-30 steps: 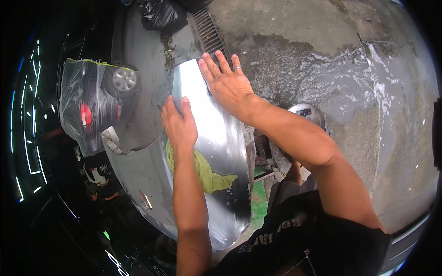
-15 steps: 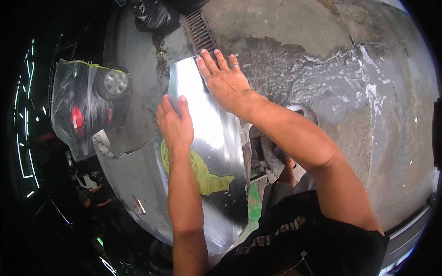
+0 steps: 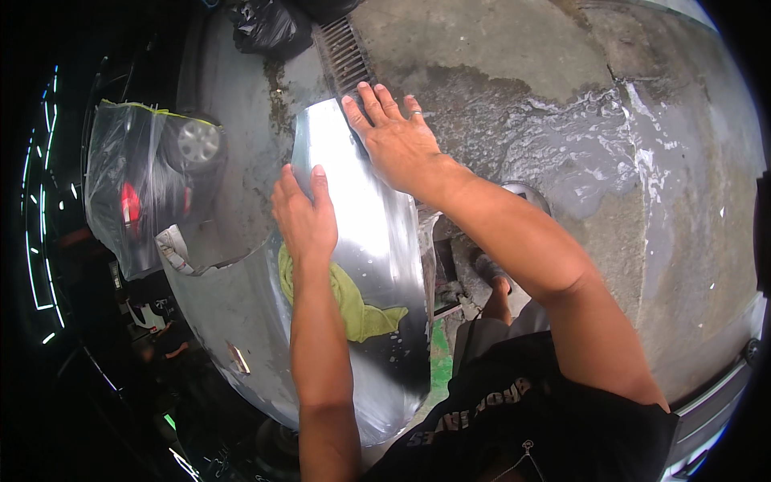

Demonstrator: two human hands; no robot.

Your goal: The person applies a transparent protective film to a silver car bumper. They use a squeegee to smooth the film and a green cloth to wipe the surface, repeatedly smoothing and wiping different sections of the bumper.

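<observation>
A large curved grey bumper cover point(image 3: 377, 257), wet and shiny, lies in front of me. My right hand point(image 3: 395, 145) rests at the far right edge, fingers stretched and spread, a ring on one of them. Whether its palm presses on the surface is hard to tell. Along the left side of the far end lies my left hand point(image 3: 303, 213), its fingers extended and the thumb apart. Neither hand has a loose object in it. Beneath my left forearm, a crumpled green cloth point(image 3: 365, 309) is draped over the bumper cover, partly hidden by the arm.
Beyond the far end are a metal floor drain grate point(image 3: 344, 55) and black plastic bags point(image 3: 271, 28). A car part wrapped in clear plastic point(image 3: 132, 201) stands left. Wet concrete with whitish suds point(image 3: 578, 153) spreads right. A round container point(image 3: 526, 197) sits behind my right forearm.
My right hand has shifted slightly right, farther over the bumper cover's edge, with its fingers a bit more apart. My left hand and the green cloth have stayed almost in place.
</observation>
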